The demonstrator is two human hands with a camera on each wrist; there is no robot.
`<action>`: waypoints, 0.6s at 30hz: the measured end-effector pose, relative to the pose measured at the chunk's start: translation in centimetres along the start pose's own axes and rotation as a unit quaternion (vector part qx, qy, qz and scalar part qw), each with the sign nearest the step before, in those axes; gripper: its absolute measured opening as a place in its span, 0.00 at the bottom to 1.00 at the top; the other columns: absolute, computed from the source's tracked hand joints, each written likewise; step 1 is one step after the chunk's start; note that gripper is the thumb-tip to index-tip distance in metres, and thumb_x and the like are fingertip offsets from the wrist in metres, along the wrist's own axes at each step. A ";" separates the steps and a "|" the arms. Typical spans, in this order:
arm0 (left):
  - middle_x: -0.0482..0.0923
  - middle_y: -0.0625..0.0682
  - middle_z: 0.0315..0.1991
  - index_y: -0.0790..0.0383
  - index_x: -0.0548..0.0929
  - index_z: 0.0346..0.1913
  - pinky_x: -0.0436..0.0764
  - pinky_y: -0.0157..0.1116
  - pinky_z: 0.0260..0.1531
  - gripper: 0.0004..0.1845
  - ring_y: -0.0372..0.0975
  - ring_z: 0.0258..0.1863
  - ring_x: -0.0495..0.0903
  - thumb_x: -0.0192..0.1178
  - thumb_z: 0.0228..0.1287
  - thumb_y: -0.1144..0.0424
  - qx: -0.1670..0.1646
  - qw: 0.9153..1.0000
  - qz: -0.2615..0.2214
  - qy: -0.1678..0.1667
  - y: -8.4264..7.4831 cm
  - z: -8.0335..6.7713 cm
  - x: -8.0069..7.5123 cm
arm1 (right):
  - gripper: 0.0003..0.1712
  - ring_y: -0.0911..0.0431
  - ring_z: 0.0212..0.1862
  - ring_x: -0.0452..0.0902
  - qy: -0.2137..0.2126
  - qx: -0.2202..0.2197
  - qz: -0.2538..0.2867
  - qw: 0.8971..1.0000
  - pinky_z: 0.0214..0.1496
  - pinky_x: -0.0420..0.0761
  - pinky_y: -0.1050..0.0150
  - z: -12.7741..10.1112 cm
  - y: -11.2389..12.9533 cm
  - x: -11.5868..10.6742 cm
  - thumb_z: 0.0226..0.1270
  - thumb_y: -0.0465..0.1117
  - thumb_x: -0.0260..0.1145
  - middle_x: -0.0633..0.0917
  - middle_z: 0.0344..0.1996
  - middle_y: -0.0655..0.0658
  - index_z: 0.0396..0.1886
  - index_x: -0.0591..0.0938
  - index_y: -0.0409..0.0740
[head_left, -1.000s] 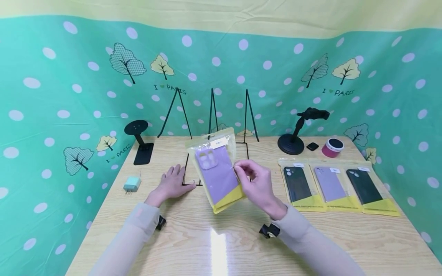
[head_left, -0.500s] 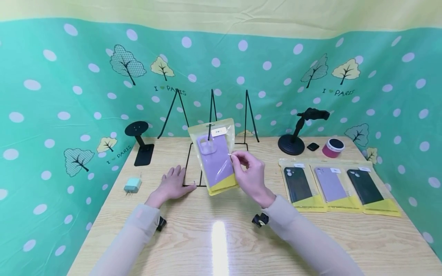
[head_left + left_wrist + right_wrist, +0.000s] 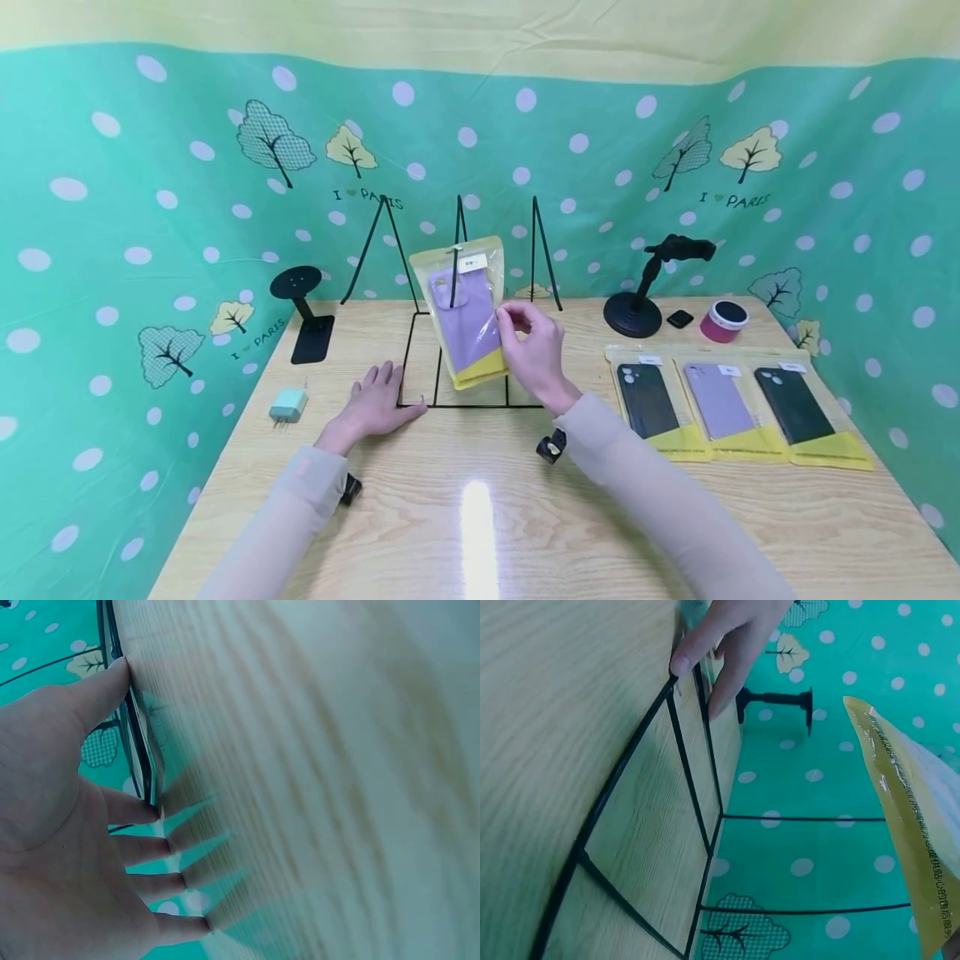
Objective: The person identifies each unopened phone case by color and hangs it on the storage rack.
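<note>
My right hand (image 3: 517, 327) pinches the right edge of a clear-and-yellow bag holding a purple phone case (image 3: 463, 315), upright above the table and in front of a black wire display rack (image 3: 459, 250). The bag's yellow edge (image 3: 906, 825) fills the right side of the right wrist view. My left hand (image 3: 378, 392) lies flat and open on the wooden table (image 3: 465, 517), its thumb against the front left corner of the rack's base (image 3: 144, 754). Its fingers (image 3: 727, 641) also show in the right wrist view, beside the rack's base (image 3: 694, 802).
Three bagged phone cases, black (image 3: 655, 402), lilac (image 3: 720, 402) and dark green (image 3: 802, 408), lie in a row at the right. Behind them stand a black phone holder (image 3: 643, 287) and a pink round tin (image 3: 723, 322). At the left are a black stand (image 3: 302, 310) and a pale green charger (image 3: 287, 404).
My right hand has carried the bagged purple case up and away from me, toward the wire rack. The left hand has stayed flat on the table.
</note>
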State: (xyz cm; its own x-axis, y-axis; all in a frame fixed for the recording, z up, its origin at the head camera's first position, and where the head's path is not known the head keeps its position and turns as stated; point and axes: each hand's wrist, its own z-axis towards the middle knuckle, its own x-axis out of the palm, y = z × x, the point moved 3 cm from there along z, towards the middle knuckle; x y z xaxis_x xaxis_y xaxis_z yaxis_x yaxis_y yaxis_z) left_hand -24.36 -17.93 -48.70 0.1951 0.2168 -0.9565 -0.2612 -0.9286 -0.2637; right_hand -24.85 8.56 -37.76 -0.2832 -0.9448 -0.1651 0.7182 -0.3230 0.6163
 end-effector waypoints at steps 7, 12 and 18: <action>0.48 0.71 0.71 0.75 0.53 0.71 0.51 0.68 0.56 0.50 0.65 0.68 0.46 0.53 0.64 0.36 0.000 1.000 -0.001 0.003 -0.2 -0.2 -0.2 | 0.04 0.59 0.29 0.80 -0.005 0.020 -0.038 0.999 0.33 0.80 0.68 1.5 -1.7 1.0 0.65 0.32 0.63 0.85 0.29 0.46 0.35 0.84 0.36; 0.47 0.71 0.71 0.74 0.53 0.72 0.50 0.68 0.57 0.50 0.64 0.69 0.46 0.53 0.64 0.36 -0.005 1.000 -0.002 0.005 -0.1 -0.2 -0.2 | 0.04 0.58 0.27 0.80 -0.003 0.031 -0.033 0.999 0.31 0.80 0.67 2.8 -2.6 1.8 0.65 0.31 0.63 0.85 0.28 0.45 0.34 0.83 0.34; 0.47 0.71 0.71 0.75 0.53 0.71 0.50 0.68 0.57 0.49 0.64 0.69 0.45 0.53 0.64 0.37 -0.003 1.000 -0.002 0.007 -0.2 -0.2 -0.2 | 0.04 0.58 0.27 0.79 0.002 0.054 -0.038 0.998 0.31 0.79 0.67 4.4 -3.2 2.3 0.65 0.30 0.63 0.84 0.27 0.44 0.34 0.83 0.34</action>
State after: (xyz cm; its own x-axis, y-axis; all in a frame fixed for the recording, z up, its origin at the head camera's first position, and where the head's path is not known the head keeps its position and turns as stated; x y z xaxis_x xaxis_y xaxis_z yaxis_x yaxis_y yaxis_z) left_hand -24.17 -17.88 -48.47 0.2103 0.2164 -0.9534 -0.2551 -0.9293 -0.2672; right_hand -30.58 7.63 -36.69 -0.3322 -0.9177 -0.2178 0.6215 -0.3867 0.6813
